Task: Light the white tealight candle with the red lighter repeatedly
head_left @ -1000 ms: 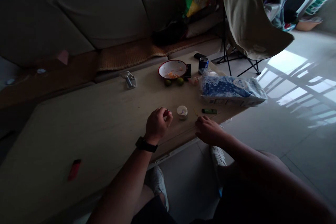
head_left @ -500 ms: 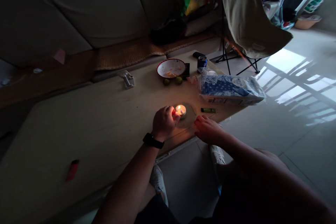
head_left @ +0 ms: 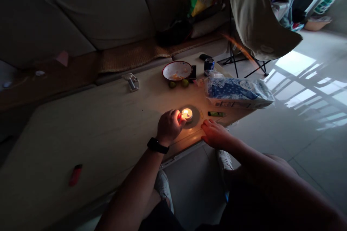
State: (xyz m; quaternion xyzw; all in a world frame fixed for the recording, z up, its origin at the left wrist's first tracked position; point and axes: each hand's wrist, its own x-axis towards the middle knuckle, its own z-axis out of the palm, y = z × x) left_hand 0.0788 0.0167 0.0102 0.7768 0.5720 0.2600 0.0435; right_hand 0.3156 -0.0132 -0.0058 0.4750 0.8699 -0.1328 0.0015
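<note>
1. Tealight (head_left: 187,114) burns with a small, bright flame. It stands upright in its pale cup on the tabletop (head_left: 108,126), near the table's edge, with a dark round patch around it.
2. Left hand (head_left: 169,127) is clenched and comes in from 8 o'clock of the tealight, with its fingertips just beside the flame. They pinch a thin item (head_left: 179,116), perhaps a match, though it is too small to tell.
3. Right hand (head_left: 215,134) lies flat at 4 o'clock of the tealight, with its fingers (head_left: 206,126) spread on the tabletop. It is released and grasps nothing.
4. Bowl (head_left: 177,71) sits at 12 o'clock, with two limes (head_left: 185,83) at its rim. A can (head_left: 209,65) stands at 1 o'clock, a tissue pack (head_left: 238,94) lies at 2 o'clock, and a green lighter (head_left: 215,114) lies at 3 o'clock.
5. Good work here, it seems, means holding the thin item by its far end and keeping the knuckles out of the rising heat. Its tip is best kept low at the wick, without pressing on the cup.
6. The flat right hand gives a steady brace and is well placed clear of the flame. The tissue pack is the likeliest thing to catch, so it is safest left well apart from any flame.
</note>
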